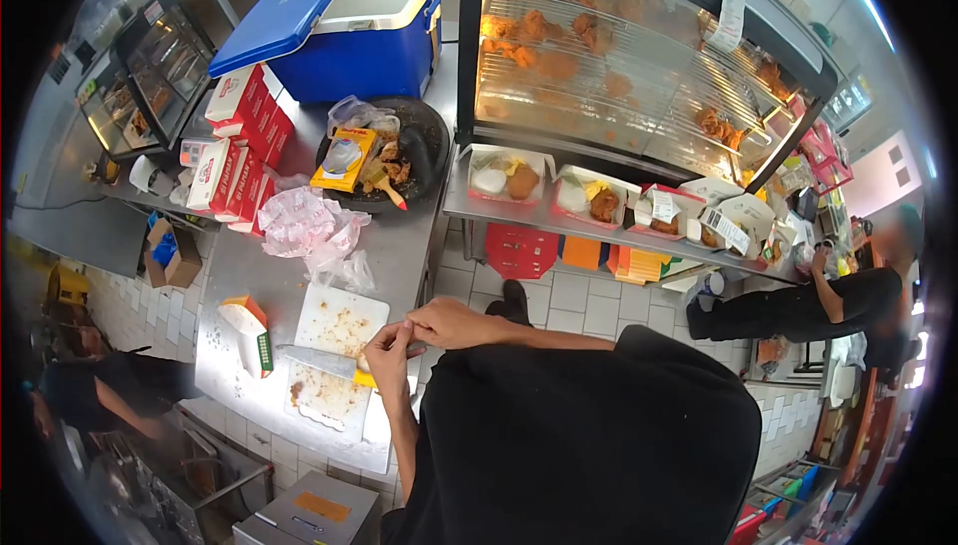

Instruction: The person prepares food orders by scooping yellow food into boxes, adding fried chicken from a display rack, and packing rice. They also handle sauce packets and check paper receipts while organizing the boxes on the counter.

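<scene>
My left hand (387,355) and my right hand (441,323) meet over the right edge of the white cutting board (344,320). Both have their fingers pinched together, touching each other; anything between them is hidden or too small to make out. Close by my left hand lies a knife (317,359) with a yellow handle, flat across the crumb-covered board. An open orange and white carton (245,330) rests left of the board. Crumpled pink plastic bags (311,226) are heaped behind it.
A black pan (427,146) holds a brush (384,186), a yellow packet (344,159) and fried scraps. Stacked red boxes (249,116) and a blue cooler (359,56) stand behind. Filled meal boxes (506,179) line the shelf under a heated display (619,56). Other people (848,295) work right and left.
</scene>
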`<action>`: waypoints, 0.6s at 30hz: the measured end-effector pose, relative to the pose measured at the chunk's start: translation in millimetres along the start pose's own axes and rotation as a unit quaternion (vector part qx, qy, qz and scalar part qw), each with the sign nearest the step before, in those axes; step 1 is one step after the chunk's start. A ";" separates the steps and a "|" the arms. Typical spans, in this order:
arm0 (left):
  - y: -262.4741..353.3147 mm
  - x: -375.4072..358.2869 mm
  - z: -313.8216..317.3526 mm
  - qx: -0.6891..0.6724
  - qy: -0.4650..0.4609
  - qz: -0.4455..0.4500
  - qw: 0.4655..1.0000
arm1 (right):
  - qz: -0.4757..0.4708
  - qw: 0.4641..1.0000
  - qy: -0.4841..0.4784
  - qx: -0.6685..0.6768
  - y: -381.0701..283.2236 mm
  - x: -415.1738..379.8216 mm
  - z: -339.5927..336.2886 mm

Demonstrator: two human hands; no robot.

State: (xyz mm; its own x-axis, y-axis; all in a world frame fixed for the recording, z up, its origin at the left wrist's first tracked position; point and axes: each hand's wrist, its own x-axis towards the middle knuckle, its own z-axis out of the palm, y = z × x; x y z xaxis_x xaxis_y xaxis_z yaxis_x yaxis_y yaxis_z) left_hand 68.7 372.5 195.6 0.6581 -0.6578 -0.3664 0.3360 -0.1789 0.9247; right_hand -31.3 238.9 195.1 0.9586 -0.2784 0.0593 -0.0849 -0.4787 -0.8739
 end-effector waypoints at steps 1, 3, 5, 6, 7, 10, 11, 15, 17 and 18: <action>-2.0 3.3 0.5 -0.001 -0.005 0.004 1.000 | -0.008 1.000 0.013 -0.009 1.3 1.0 1.0; -1.8 5.0 2.1 -0.005 -0.005 0.007 1.000 | -0.009 0.999 0.015 -0.027 6.6 2.9 3.1; -12.1 8.3 -4.7 -0.010 -0.014 -0.016 1.000 | -0.038 0.999 0.029 -0.009 12.3 1.2 10.5; -19.5 10.1 -8.9 -0.014 -0.017 -0.026 0.999 | -0.027 1.000 0.009 -0.013 16.0 -1.6 11.2; -22.6 6.3 -10.5 -0.024 -0.024 -0.041 0.999 | -0.024 1.000 0.006 -0.002 12.6 -4.4 12.2; -31.0 5.0 -11.1 -0.047 -0.037 -0.076 0.995 | -0.011 1.000 -0.016 0.024 14.8 -10.9 13.3; -37.3 3.0 -10.7 -0.054 -0.027 -0.087 0.994 | -0.006 0.999 -0.035 0.031 17.2 -11.6 11.8; -57.0 -6.4 -9.3 -0.114 -0.027 -0.123 0.985 | 0.042 0.994 -0.080 0.067 18.0 -20.5 14.5; -67.0 -7.4 -7.3 -0.146 -0.022 -0.129 0.981 | 0.056 0.992 -0.110 0.039 21.8 -21.5 10.9; -69.7 -7.9 -5.7 -0.153 -0.020 -0.129 0.980 | 0.058 0.991 -0.116 0.035 22.1 -22.2 9.2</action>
State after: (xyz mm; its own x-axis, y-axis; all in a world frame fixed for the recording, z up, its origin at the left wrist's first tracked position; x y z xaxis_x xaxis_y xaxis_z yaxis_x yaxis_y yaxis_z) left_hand 44.0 394.3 133.4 0.4991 -0.6489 -0.5743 0.6781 -0.1202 0.7251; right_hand -51.9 242.1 170.1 0.9810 -0.1258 -0.1480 -0.1863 -0.3942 -0.8999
